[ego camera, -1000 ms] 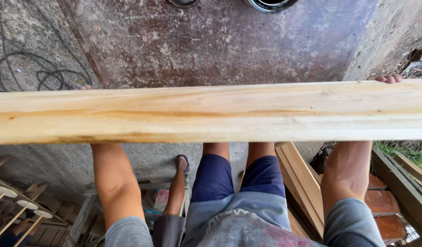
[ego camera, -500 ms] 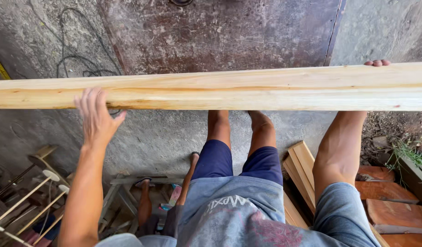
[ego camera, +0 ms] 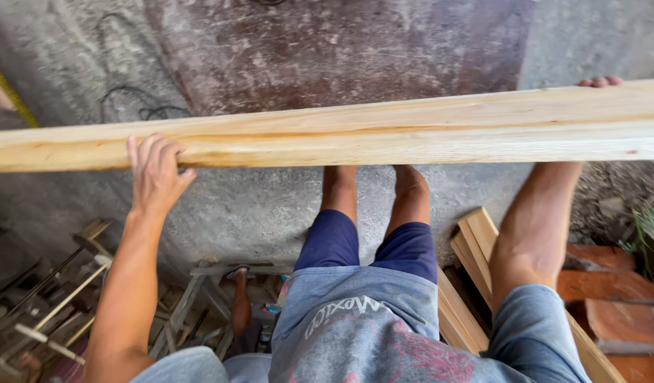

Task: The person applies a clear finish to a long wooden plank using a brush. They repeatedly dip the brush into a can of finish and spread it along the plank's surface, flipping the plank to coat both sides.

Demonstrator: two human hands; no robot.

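A long pale wooden plank [ego camera: 384, 128] runs across the whole view at chest height, tilted slightly up to the right. My left hand [ego camera: 155, 174] rests on its near edge at the left, fingers laid over the wood. My right hand [ego camera: 600, 82] holds the plank from below at the right; only the fingertips show over the far edge, and the forearm rises under the wood. Beneath the plank I see my blue shorts, grey shirt and bare legs.
A stained concrete floor [ego camera: 327, 50] with a dark cable [ego camera: 139, 106] lies beyond. Stacked timber boards [ego camera: 476, 284] and reddish bricks [ego camera: 618, 305] sit at the right. Wooden frames and scrap sticks [ego camera: 50, 312] clutter the lower left.
My left hand came out from under the plank and now lies on its near edge. The plank has shifted lower in view and tilted a little.
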